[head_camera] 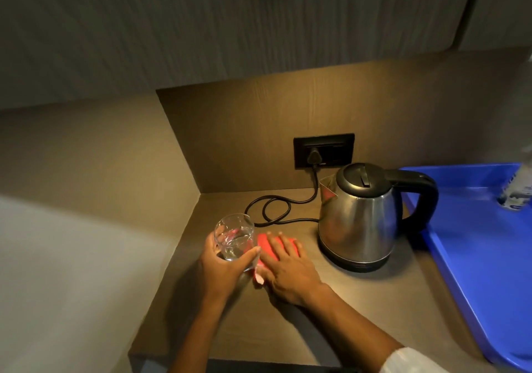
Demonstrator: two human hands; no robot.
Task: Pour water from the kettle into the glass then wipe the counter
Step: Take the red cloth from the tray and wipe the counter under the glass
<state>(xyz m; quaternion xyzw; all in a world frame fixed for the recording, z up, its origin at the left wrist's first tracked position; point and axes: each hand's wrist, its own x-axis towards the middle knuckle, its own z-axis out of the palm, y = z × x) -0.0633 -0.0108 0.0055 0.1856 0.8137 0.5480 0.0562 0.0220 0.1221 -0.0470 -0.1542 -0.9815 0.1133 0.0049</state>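
Observation:
A clear glass (234, 236) with some water in it is gripped by my left hand (223, 269) and held just above the brown counter (359, 300), at its left side. My right hand (288, 269) lies flat, fingers spread, on a red cloth (264, 247) that rests on the counter right beside the glass. The steel kettle (359, 220) with a black lid and handle stands upright on its base to the right of the cloth, lid closed.
The kettle's black cord (276, 208) loops behind the glass to a wall socket (324, 151). A blue tray (483, 228) fills the counter's right side, with a blurred bottle (515, 191) on it. A wall panel bounds the counter at the left and back.

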